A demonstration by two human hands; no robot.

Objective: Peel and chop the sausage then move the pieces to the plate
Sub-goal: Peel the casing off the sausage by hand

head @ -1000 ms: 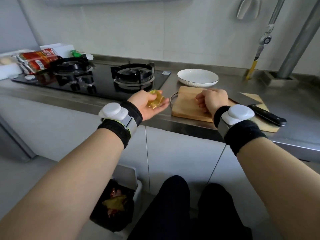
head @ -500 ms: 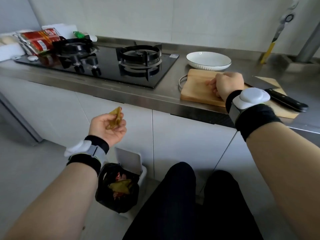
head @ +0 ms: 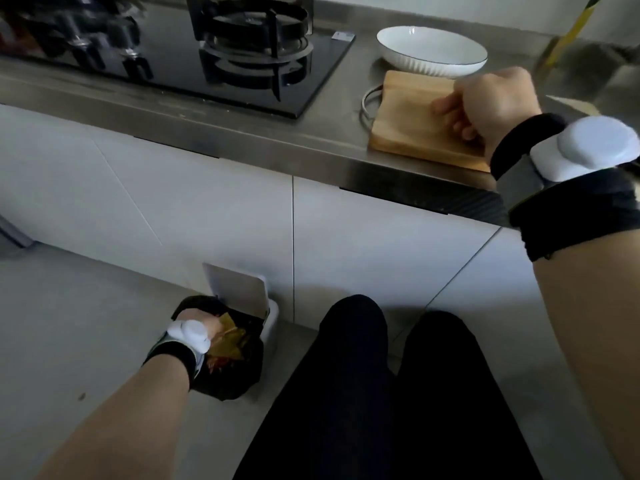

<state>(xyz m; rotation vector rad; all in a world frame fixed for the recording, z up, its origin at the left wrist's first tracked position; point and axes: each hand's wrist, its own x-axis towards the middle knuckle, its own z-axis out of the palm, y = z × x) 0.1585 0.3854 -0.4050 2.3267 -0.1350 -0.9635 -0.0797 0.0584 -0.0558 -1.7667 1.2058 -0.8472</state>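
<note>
My left hand [head: 207,326] reaches down into the black-lined waste bin [head: 239,382] on the floor, mostly hidden behind its white wrist device. A yellow sausage peel [head: 227,329] lies right at its fingers; whether they still hold it is hidden. My right hand [head: 485,102] rests on the wooden cutting board [head: 408,119] with its fingers curled under. No sausage shows; anything beneath that hand is covered. The white plate [head: 393,58] stands empty just behind the board.
The bin's white lid [head: 239,289] stands open against the cabinet. A black gas hob [head: 249,39] fills the counter's left part. My dark-trousered legs [head: 363,393] are beside the bin. The counter's far right is blurred.
My left hand dropped from counter height down to the bin with the yellow peel. The view tilted downward. My right hand stayed on the board.
</note>
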